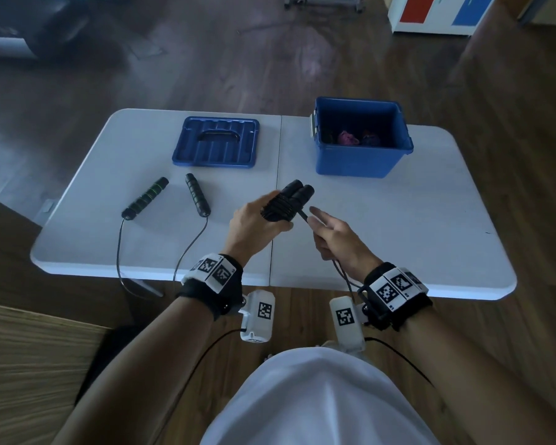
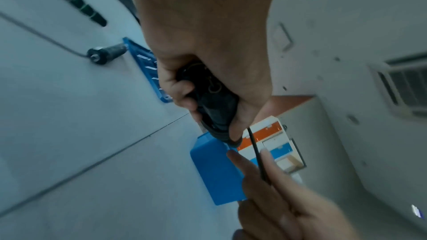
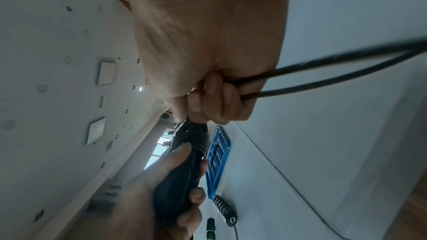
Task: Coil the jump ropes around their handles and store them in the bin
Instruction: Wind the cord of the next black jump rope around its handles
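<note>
My left hand (image 1: 260, 220) grips a pair of black jump rope handles (image 1: 291, 200) held side by side above the table's middle, with black cord wound round them. The loose cord (image 1: 303, 216) leads to my right hand (image 1: 329, 234), which holds it with its lower fingers curled while two fingers point forward. The right wrist view shows those fingers (image 3: 217, 96) closed round a doubled cord (image 3: 323, 72). A second jump rope lies uncoiled at the left, its handles (image 1: 146, 197) (image 1: 198, 194) on the table and its cord hanging over the front edge. The open blue bin (image 1: 360, 162) stands at the back right.
The bin's blue lid (image 1: 215, 142) lies flat at the back left of the white folding table (image 1: 398, 220). Some coloured items (image 1: 357, 138) sit in the bin's bottom. Wooden floor surrounds the table, and a wooden surface (image 1: 29, 364) is at my near left.
</note>
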